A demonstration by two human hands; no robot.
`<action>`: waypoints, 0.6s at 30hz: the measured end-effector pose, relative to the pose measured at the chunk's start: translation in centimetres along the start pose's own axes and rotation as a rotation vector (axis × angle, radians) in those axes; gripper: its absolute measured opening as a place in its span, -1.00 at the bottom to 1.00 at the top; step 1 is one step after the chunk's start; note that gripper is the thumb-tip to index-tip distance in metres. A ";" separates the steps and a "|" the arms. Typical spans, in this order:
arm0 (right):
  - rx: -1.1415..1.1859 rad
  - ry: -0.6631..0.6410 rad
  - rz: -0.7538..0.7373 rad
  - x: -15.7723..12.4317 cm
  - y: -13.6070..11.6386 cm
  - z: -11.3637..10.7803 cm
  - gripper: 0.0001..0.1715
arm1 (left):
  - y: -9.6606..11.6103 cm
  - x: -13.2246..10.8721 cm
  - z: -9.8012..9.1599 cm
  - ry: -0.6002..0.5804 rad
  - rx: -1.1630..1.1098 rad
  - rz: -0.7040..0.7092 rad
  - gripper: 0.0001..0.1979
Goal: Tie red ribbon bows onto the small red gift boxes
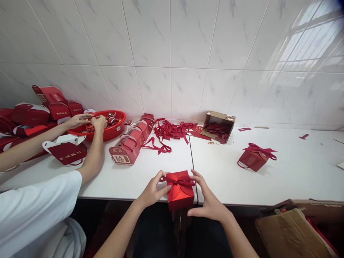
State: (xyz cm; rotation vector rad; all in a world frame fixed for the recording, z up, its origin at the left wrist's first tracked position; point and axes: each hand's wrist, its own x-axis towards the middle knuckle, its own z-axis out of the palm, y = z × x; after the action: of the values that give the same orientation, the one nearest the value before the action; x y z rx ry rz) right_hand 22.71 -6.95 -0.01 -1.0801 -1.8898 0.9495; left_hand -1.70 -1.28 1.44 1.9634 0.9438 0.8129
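Note:
A small red gift box (180, 199) with curved top flaps is at the table's front edge, just before me. A dark red ribbon bow (180, 181) is tied across its top. My left hand (152, 190) grips the box's left side, its thumb by the top edge and its fingertips at the left end of the bow. On the right, my right hand (208, 200) has fingers and thumb spread, the index finger close to the bow's right end and the thumb near the box's lower corner. Whether those fingertips touch is unclear.
A finished-looking ribboned box (253, 159) stands right. Behind are loose ribbons (174, 129), an open carton (219, 127) and a row of gable boxes (129, 145). Leftward, a co-worker's hands (99, 122) reach into a red basin (115, 130). A cardboard box (290, 229) sits lower right.

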 end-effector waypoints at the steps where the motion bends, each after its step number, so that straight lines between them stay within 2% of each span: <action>1: 0.031 -0.021 0.013 0.0 0.6 0.2 0.14 | 0.2 -0.1 0.3 -0.020 -0.068 -0.009 -0.83; 3: 0.086 -0.036 0.026 0.0 1.4 0.7 0.24 | 0.5 -0.2 1.0 -0.041 -0.171 -0.020 -0.83; 6: 0.121 -0.002 0.019 -0.3 1.9 1.1 0.17 | 0.8 -0.3 2.5 -0.032 -0.294 -0.039 -0.81; 10: 0.059 0.130 0.098 -2.2 2.7 0.3 0.14 | -0.1 -0.5 4.0 0.074 -0.404 -0.095 -0.50; 12: 0.023 0.298 0.185 -3.6 3.9 -0.9 0.14 | -1.3 -0.7 4.1 0.143 -0.332 -0.141 -0.42; 14: -0.022 0.554 0.296 -4.8 5.5 -2.7 0.16 | -2.8 -0.9 3.9 0.224 -0.180 -0.180 -0.44; 16: -0.081 0.820 0.406 -5.2 7.2 -5.1 0.23 | -4.3 -1.1 3.8 0.294 -0.058 -0.191 -0.49; 18: -0.160 0.995 0.481 -4.8 8.6 -7.8 0.29 | -5.3 -1.2 3.9 0.328 0.002 -0.183 -0.52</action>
State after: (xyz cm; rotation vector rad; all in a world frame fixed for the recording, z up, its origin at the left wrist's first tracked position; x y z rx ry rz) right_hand 34.14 -6.32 -5.12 -1.7281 -0.9022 0.3428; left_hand -0.95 -1.58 -5.23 1.7437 1.2937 1.0457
